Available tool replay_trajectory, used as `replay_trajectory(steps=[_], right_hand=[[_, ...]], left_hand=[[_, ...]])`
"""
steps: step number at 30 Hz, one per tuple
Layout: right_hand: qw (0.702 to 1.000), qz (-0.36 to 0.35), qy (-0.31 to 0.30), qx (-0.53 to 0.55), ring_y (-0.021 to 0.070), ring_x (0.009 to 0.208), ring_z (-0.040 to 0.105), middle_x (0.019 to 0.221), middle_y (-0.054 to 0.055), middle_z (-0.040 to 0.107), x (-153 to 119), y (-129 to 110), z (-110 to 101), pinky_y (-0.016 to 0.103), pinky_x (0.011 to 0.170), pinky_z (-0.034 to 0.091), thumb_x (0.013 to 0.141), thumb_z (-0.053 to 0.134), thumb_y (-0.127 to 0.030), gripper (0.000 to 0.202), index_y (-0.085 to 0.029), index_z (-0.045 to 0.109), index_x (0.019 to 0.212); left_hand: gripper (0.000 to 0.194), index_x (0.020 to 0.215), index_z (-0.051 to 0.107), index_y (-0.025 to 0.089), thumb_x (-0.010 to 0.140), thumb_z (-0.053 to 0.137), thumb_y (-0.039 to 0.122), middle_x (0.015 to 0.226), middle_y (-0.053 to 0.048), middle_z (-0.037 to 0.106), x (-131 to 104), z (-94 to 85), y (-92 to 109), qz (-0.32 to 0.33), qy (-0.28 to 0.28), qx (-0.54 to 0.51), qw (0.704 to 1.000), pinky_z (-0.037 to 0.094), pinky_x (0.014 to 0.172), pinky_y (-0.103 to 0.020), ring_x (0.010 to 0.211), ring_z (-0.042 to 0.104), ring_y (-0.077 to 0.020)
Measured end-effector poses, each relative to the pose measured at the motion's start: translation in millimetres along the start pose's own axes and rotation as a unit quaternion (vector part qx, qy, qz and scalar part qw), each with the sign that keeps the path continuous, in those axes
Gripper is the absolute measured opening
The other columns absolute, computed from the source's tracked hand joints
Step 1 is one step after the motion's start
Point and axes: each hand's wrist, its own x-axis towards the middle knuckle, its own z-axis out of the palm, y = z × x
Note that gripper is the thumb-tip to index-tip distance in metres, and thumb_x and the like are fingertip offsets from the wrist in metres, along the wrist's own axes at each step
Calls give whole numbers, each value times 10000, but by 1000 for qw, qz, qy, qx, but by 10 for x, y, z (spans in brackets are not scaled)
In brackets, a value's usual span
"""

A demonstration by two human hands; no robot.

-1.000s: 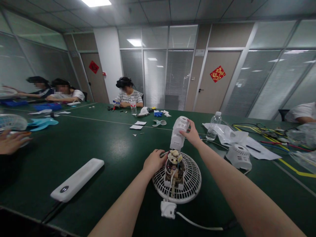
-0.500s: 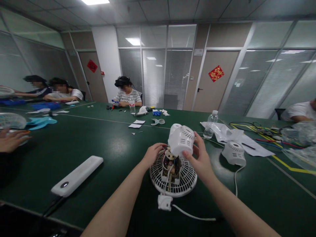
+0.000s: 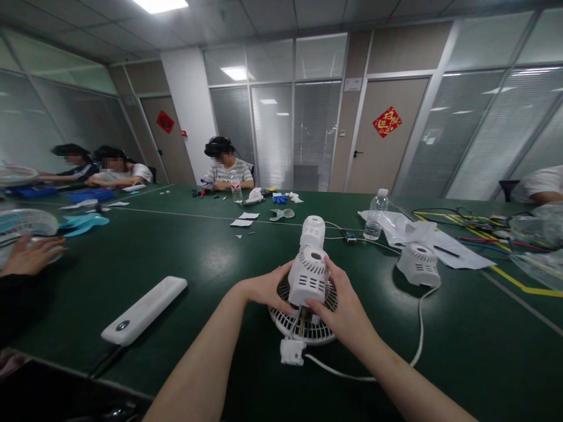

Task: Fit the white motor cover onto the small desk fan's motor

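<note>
A white vented motor cover (image 3: 308, 274) sits over the motor of a small fan, and both hands grip it. My left hand (image 3: 270, 288) is closed against its left side, my right hand (image 3: 336, 298) against its right side and lower edge. Beneath lies the round white fan grille (image 3: 323, 335), flat on the table. The cover now hides most of the motor and wiring. In front of the grille is a small white plastic piece (image 3: 292, 352) with a white cord. Just behind the held cover stands another white vented housing (image 3: 314, 231).
To the right stand a further white vented housing (image 3: 417, 265) with a cord and a water bottle (image 3: 376, 214) beside crumpled plastic and paper. A white power bank (image 3: 145, 310) lies left. Another person's hand (image 3: 27, 255) rests by a grille at far left. Co-workers sit across the green table (image 3: 202, 258).
The motor cover has come down and left onto the fan motor, which was exposed before. My left hand has moved from the grille's far side to the cover's left side.
</note>
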Motion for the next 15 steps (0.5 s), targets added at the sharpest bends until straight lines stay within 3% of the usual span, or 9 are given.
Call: replay_trajectory(steps=[5,10,15], right_hand=[[998,4,-43,35,271,1370,324,1525,62,241,-48,152,-18,495,1122,300,768,690,-327,966,-330,47,1488],[995,-21,-71,68,269,1389,297,1549,67,198,56,362,-112,504,1137,259,795,652,-265,918,-325,60,1493],[989,-6,-91,116,263,1358,363,1530,68,269,110,540,-240,515,1113,293,824,624,-268,885,-335,51,1495]], left_hand=[[1182,1487,198,237,508,832,432,1496,-125,333,47,89,-105,2,49,104,993,133,1139,-578,1402,216,-383],[1111,1457,277,209,530,827,478,1438,-159,404,195,249,-119,17,106,121,987,238,1108,-562,1333,344,-376],[1114,1470,234,218,558,815,484,1491,-155,326,308,397,-160,43,166,138,975,222,1125,-540,1361,307,-361]])
